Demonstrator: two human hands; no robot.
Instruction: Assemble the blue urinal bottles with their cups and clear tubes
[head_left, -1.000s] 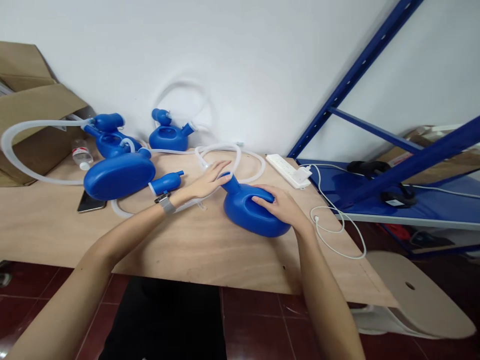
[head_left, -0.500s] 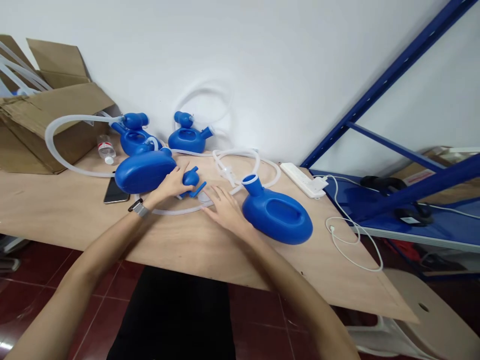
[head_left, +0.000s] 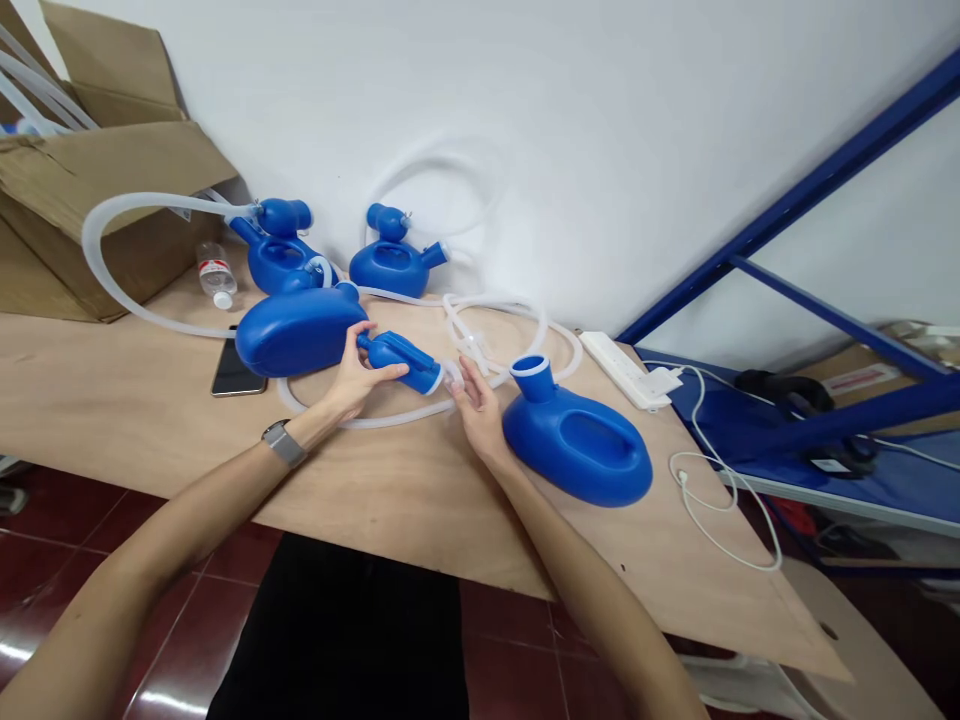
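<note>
Blue funnel point(head_left: 403, 360) in left fingers point(head_left: 390, 372), blue jug point(head_left: 559, 452)

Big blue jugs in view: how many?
4: front-right jug beside the right hand; front-left jug beside the left hand; rear-left jug behind that one; rear-middle jug near the wall. More may be hidden in the cardboard box.

The left grip point(head_left: 362, 375) holds a bulbous blue plastic connector point(head_left: 403, 360) while the right grip point(head_left: 480, 410) pinches a translucent cap point(head_left: 451, 374) at its wide end. To the right, a blue handled bottle point(head_left: 555, 455) rests on the wooden surface point(head_left: 367, 490); a white power strip point(head_left: 613, 366) lies beyond it.
</note>
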